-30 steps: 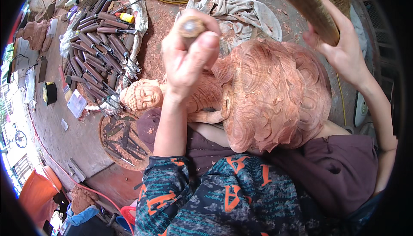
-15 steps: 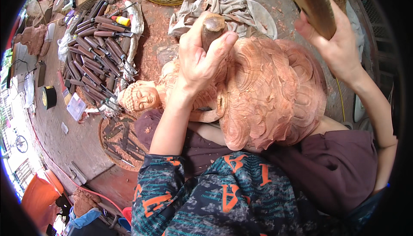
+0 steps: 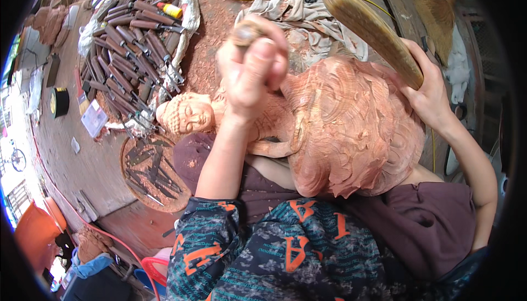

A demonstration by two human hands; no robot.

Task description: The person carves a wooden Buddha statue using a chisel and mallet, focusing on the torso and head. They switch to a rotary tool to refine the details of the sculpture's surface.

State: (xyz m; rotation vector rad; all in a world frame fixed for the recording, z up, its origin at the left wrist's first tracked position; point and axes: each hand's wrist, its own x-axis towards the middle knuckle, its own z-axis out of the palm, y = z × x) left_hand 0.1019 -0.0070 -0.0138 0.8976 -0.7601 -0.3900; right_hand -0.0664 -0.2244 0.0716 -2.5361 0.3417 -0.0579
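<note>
In the head view, a carved wooden statue [image 3: 351, 131] is lying across my lap [image 3: 425, 216], its carved head [image 3: 189, 113] pointing toward 9 o'clock. At 12, my left hand [image 3: 250, 73] is clasping a blurred, round-ended handle [image 3: 247, 32]; at 2, my right hand [image 3: 431, 92] is gripping a wooden club [image 3: 379, 35]. Brown-handled tools [image 3: 129, 62] are lying heaped at 10 o'clock.

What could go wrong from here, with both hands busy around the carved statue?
First, the right hand grips a wooden mallet, and the left hand has its thumb close to the end of the tool handle; a stray blow might catch it.

Second, the statue lies across the lap with neither hand gripping it, so it could shift under a hit.

Third, a bare leg shows beside it, so a slipping tool might reach skin.
</note>
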